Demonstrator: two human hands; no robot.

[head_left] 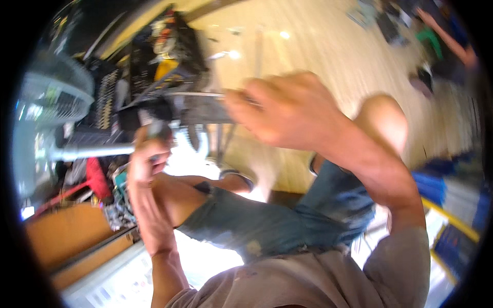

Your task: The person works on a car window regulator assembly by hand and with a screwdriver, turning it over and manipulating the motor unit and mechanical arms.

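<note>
Head view, tilted and motion-blurred. The left hand (148, 159) is curled shut around the near end of a pale grey metal tube (90, 151), which runs leftward from the fist toward a round wire fan guard (49, 97) at the left rim. The right hand (287, 110) is raised in front of the camera, fingers bent and closed on the edge of a dark machine frame (197, 105) where a thin bright bar crosses it; blur hides exactly how the fingertips sit on it. The frame lies between the two hands, just above the left fist.

Packages and labels: above the frame stands a black open-sided crate (167, 43) with a yellow object (167, 69) and orange and white items inside, their kinds unclear. A red object (97, 177) and a patterned teal-and-white item (119, 197) lie just left of the left forearm. At the lower left is a brown slab (67, 233), with a white sheet bearing small coloured squares (120, 282) beneath it. At the right rim are blue box shapes (436, 182) and a yellow bar (452, 218).

Surroundings: a pale wood-grain floor (318, 46) fills the upper centre. The person wears blue denim shorts (267, 220) and a grey shirt (318, 282); one bare knee (382, 120) rises behind the right wrist. Another person's arm and green garment (436, 41) appear at the upper right, well apart from both hands.
</note>
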